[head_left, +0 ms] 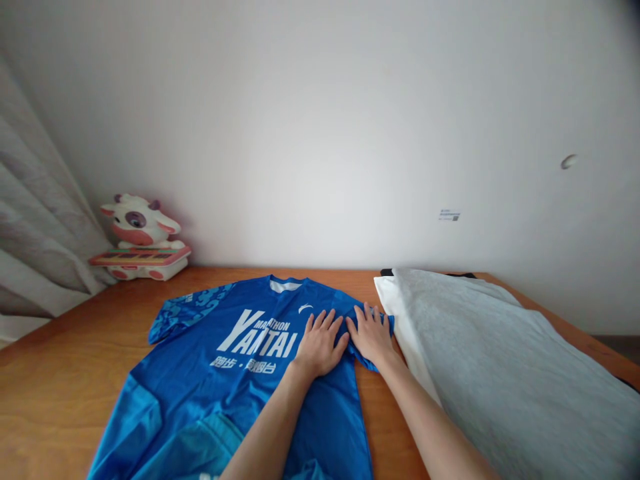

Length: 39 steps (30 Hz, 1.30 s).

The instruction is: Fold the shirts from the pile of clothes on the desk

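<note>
A blue short-sleeved T-shirt [200,340] with white "MARATHON YANTAI" lettering lies face up, its collar towards the wall. The lower part is rumpled and folded over on itself near the bottom of the view. My left hand [323,343] rests flat on the chest, right of the lettering, fingers spread. On the sleeve at the right lies my right hand [371,330], also flat with fingers apart. Neither hand grips the cloth. Part of the right sleeve is hidden under my right hand.
Grey and white cloths [480,353] are layered on the wooden table [45,393] to the right, with black edges showing. A cow-shaped toy keyboard [143,240] stands at the back left beside a pale curtain [35,200]. The white wall [320,133] borders the table's far edge.
</note>
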### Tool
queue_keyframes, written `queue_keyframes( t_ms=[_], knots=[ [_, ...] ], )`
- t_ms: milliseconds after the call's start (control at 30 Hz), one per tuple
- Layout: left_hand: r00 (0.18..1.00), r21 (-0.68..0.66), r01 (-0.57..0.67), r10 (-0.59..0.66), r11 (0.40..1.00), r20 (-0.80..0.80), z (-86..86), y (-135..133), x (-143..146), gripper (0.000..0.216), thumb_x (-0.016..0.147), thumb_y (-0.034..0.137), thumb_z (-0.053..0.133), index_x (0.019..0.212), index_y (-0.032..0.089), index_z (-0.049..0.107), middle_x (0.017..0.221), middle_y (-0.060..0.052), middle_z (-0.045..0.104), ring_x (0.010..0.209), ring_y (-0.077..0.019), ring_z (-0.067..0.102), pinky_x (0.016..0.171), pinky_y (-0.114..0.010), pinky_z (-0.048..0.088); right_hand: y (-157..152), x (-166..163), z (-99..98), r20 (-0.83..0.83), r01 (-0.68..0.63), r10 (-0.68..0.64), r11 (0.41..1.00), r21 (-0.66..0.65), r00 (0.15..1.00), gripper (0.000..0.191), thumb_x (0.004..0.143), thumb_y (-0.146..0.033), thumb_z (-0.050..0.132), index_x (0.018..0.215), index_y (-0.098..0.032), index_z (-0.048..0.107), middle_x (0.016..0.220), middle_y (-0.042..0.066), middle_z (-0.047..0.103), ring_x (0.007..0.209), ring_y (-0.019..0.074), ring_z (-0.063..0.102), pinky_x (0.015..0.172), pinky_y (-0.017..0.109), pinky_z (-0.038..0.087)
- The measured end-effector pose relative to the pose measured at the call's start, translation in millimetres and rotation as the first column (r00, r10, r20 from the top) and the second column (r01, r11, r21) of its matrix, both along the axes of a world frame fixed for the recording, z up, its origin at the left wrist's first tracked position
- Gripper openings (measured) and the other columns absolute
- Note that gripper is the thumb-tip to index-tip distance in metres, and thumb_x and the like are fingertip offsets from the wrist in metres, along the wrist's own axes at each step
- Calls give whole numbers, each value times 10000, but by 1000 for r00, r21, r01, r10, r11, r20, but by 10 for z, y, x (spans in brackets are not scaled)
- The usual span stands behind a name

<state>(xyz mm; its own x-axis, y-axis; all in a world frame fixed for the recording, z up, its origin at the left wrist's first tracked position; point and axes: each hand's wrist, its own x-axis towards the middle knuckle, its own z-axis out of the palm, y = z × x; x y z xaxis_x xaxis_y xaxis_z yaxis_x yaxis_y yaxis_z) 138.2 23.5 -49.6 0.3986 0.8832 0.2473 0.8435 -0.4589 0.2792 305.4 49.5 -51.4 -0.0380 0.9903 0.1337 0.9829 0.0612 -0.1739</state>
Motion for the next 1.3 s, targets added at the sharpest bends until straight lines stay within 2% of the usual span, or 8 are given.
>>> queue_keyframes(
  t_ms=[133, 300, 467, 633, 767, 900, 1100, 1300],
  knots=[
    [1000, 3, -3, 3, 1000, -4, -28, -16, 9, 545, 1019, 520, 389, 1464, 235, 524, 1573, -115, 460, 1475, -339, 371, 1213, -596, 239, -19, 75, -52, 61, -2, 5, 999, -51, 998, 657, 1022, -552, 330, 1557, -177, 386, 1641, 161, 310, 1514, 359, 260, 1193, 549, 177],
    [997, 38, -73, 73, 997, 20, -58, -72, 30, 544, 1006, 536, 406, 1444, 244, 544, 1560, -122, 478, 1467, -356, 377, 1201, -612, 248, 5, 116, -49, 65, -9, 14, 997, -72, 998, 707, 1003, -623, 324, 1577, -210, 348, 1654, 145, 287, 1518, 362, 243, 1192, 562, 148],
    [990, 79, -103, 94, 992, 107, -3, -74, 51, 420, 1019, 427, 406, 1273, 196, 648, 1456, -137, 571, 1351, -321, 503, 1167, -538, 332, -54, 71, -10, 124, 22, -35, 994, 104, 992, 573, 1022, -469, 366, 1448, -116, 511, 1528, 216, 468, 1423, 333, 403, 1142, 478, 254],
    [995, 101, 47, -56, 994, 83, 152, -158, -20, 296, 1015, 318, 412, 1131, 211, 663, 1224, -105, 668, 1155, -247, 602, 1045, -419, 439, -175, 56, 128, 171, -47, 19, 986, 159, 985, 410, 1025, -406, 393, 1208, -145, 650, 1256, 164, 657, 1185, 284, 580, 1043, 412, 339],
    [994, 87, 111, -113, 990, 10, 351, -284, -347, 269, 976, 344, 497, 1172, 241, 649, 1221, -79, 673, 1152, -252, 604, 1031, -414, 450, -232, 193, 259, 187, -5, -28, 985, 174, 982, 357, 1021, -365, 420, 1155, -143, 664, 1186, 170, 663, 1130, 304, 597, 974, 425, 373],
    [999, 58, 24, -21, 998, -43, 475, -440, -930, 309, 982, 363, 470, 1213, 246, 639, 1261, -82, 670, 1177, -270, 604, 1031, -436, 465, -186, 451, 342, 181, 106, -138, 979, 176, 974, 358, 1023, -299, 409, 1163, -89, 662, 1163, 211, 648, 1131, 342, 589, 914, 432, 407],
    [969, 2, -224, 223, 975, -106, 284, -648, -1692, 491, 992, 486, 437, 1392, 233, 571, 1492, -119, 551, 1375, -308, 499, 1152, -508, 381, -55, 641, 277, 118, 219, -225, 974, 64, 967, 329, 974, -363, 542, 1105, -117, 717, 1182, 206, 659, 1137, 363, 604, 834, 400, 460],
    [936, -90, -316, 295, 945, -192, 142, -687, -1684, 750, 956, 705, 356, 1542, 243, 429, 1622, -134, 376, 1516, -363, 277, 1222, -624, 150, 161, 643, 279, 13, 238, -239, 971, 4, 971, 340, 1015, -301, 437, 1199, -122, 659, 1050, 167, 739, 975, 275, 707, 775, 327, 465]
  ],
)
